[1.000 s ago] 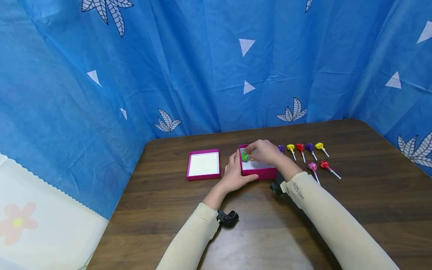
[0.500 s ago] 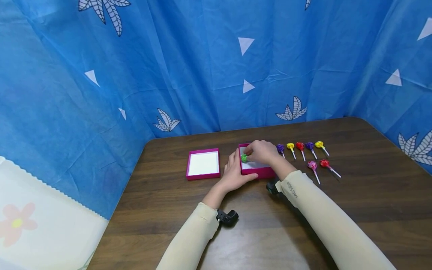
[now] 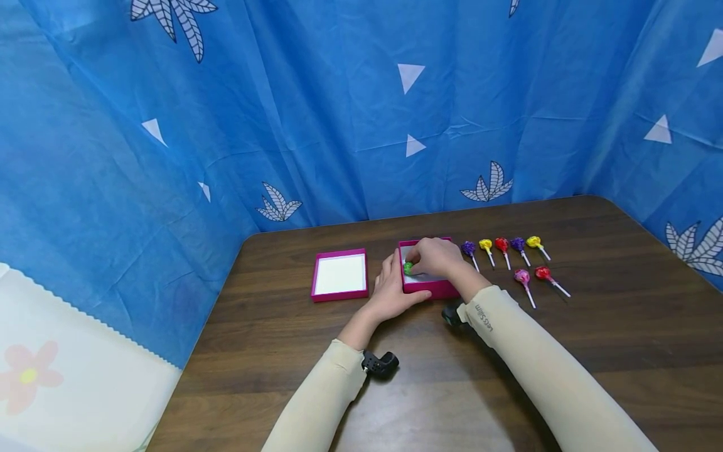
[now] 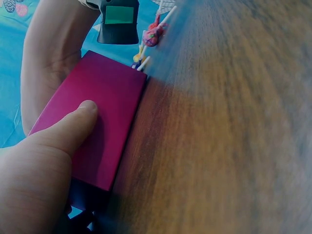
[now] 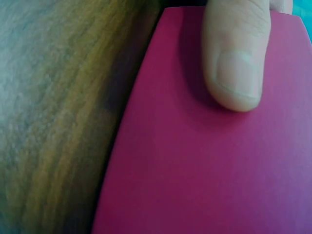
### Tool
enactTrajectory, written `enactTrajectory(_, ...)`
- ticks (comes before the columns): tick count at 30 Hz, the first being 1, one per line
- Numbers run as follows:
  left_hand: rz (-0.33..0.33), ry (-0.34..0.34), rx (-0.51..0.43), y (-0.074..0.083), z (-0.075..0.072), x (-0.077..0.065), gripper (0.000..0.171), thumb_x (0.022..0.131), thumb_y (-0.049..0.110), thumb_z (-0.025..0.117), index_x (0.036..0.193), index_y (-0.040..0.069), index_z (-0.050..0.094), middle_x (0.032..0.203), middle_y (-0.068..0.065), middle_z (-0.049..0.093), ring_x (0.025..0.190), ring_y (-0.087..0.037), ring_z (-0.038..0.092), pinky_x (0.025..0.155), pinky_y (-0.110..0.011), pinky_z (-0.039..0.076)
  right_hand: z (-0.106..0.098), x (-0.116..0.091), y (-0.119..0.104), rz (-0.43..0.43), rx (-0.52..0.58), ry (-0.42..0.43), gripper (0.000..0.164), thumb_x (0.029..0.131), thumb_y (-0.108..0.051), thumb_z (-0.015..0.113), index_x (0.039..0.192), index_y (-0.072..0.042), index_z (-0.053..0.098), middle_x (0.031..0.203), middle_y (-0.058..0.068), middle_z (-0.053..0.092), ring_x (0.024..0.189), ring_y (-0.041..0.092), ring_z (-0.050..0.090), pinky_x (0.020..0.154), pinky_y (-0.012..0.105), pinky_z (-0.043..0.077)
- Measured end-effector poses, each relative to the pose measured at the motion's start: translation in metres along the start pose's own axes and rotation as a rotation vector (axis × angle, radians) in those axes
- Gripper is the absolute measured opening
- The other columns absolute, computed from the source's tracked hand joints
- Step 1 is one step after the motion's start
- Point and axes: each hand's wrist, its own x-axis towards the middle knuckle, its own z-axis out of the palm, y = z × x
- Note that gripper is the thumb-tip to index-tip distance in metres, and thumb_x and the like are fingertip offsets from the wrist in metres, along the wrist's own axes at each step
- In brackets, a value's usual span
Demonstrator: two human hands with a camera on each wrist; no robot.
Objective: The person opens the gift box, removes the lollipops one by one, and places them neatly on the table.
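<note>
A magenta box point(image 3: 443, 290) with a pale inside stands on the table. My left hand point(image 3: 390, 295) holds it at the near left corner, fingers along the left wall; in the left wrist view the thumb point(image 4: 80, 124) presses flat on the magenta front wall. Inside the box, my right hand point(image 3: 437, 257) reaches down with curled fingers, its fingertips pinching a green-wrapped lollipop point(image 3: 408, 269) at the left wall. That lollipop's stick and much of the box floor are hidden behind the right hand. In the right wrist view a thumb lies on the box wall point(image 5: 195, 170).
A matching magenta lid point(image 3: 341, 275) with a white inside lies left of the box. Right of the box lie several lollipops, among them a purple one point(image 3: 468, 248), a pink one point(image 3: 522, 277) and a red one point(image 3: 543, 273). A blue curtain point(image 3: 350, 125) hangs behind the table point(image 3: 271, 351).
My right hand has shifted slightly left and nearer inside the box, and the green lollipop has slid toward the front. A yellow patch by the fingers has gone from sight. The left hand stays put.
</note>
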Motion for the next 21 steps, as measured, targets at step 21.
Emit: enactTrajectory(21, 0.008, 0.002, -0.02, 0.0011, -0.0001, -0.0012, 0.119, 0.083, 0.059, 0.072, 0.161, 0.012, -0.004, 0.167, -0.007, 0.007, 0.153, -0.03, 0.014, 0.123, -0.06, 0.016, -0.0034, -0.0023, 0.0016, -0.046, 0.011, -0.01, 0.04, 0.085, -0.027, 0.08, 0.125, -0.026, 0.072, 0.122, 0.003, 0.073, 0.117, 0.027, 0.062, 0.098, 0.06, 0.047)
